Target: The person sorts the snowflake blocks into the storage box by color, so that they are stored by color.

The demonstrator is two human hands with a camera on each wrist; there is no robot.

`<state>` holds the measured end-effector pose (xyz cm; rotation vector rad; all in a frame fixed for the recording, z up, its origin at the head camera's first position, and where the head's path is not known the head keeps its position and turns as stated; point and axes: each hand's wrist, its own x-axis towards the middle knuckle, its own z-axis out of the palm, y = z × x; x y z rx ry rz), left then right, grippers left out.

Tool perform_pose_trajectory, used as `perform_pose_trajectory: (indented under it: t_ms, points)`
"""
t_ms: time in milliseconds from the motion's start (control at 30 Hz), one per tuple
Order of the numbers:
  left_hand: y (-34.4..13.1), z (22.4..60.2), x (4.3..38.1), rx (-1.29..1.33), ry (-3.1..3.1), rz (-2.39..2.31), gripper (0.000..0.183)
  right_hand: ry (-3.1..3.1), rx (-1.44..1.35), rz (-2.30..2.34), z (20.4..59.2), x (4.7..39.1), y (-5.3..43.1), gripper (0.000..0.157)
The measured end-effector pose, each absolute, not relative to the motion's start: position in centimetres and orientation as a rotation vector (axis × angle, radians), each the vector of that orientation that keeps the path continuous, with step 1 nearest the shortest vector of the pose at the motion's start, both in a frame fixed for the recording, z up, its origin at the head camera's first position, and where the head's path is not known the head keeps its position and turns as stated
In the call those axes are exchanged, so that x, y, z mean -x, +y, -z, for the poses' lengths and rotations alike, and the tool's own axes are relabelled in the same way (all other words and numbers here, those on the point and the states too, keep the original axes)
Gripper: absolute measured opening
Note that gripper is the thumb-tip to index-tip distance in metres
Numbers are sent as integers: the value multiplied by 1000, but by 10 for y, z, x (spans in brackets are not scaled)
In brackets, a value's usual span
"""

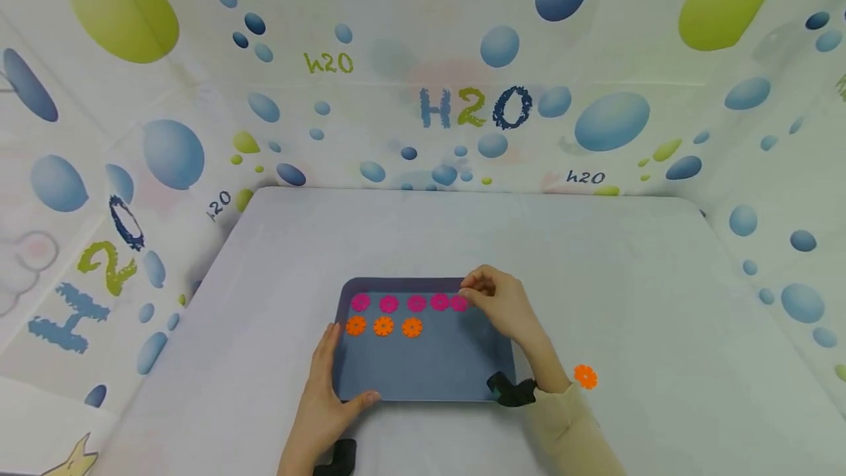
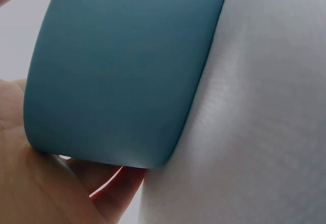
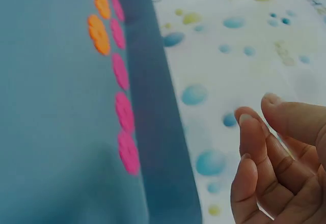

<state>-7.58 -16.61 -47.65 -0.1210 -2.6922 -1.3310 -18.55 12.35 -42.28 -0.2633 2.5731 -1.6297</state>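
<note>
A blue-grey rectangular tray [image 1: 423, 373] lies on the table. My left hand [image 1: 324, 395] grips its near left corner, fingers along the outer left side and thumb at the front rim; the left wrist view shows the tray's corner [image 2: 117, 81] within that hand. Several pink flower-shaped discs [image 1: 416, 303] form a row along the tray's far side, the two rightmost close together. Three orange flower-shaped discs [image 1: 383, 326] line up below them at the left. Over the far right corner hovers my right hand [image 1: 499, 300], its fingers loosely bent with nothing visible between thumb and fingertips [image 3: 249, 127].
One more orange flower-shaped disc [image 1: 585, 377] lies on the white tabletop [image 1: 648, 300], right of the tray beside the right sleeve [image 1: 571, 424]. Behind the table and at its sides hangs a patterned sheet [image 1: 396, 13] with blue and green drops.
</note>
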Motion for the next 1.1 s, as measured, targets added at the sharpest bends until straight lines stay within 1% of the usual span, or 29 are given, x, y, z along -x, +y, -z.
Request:
perform_pose_trajectory:
  t_ms: [133, 300, 433, 733, 1100]
  points:
    - [-165, 476, 76, 120, -2700, 1335, 116, 2623, 160, 1697, 421, 170, 151, 19]
    - [-166, 473, 76, 83, -2720, 1372, 116, 2726, 20, 1628, 421, 145, 183, 24]
    - [-166, 471, 77, 85, -2719, 1378, 115, 2761, -59, 1566, 424, 128, 199, 28]
    - [-165, 470, 75, 78, -2715, 1376, 114, 2748, -115, 1472, 441, 111, 210, 34]
    - [-165, 473, 75, 66, -2724, 1396, 115, 2717, -132, 1410, 456, 89, 210, 47]
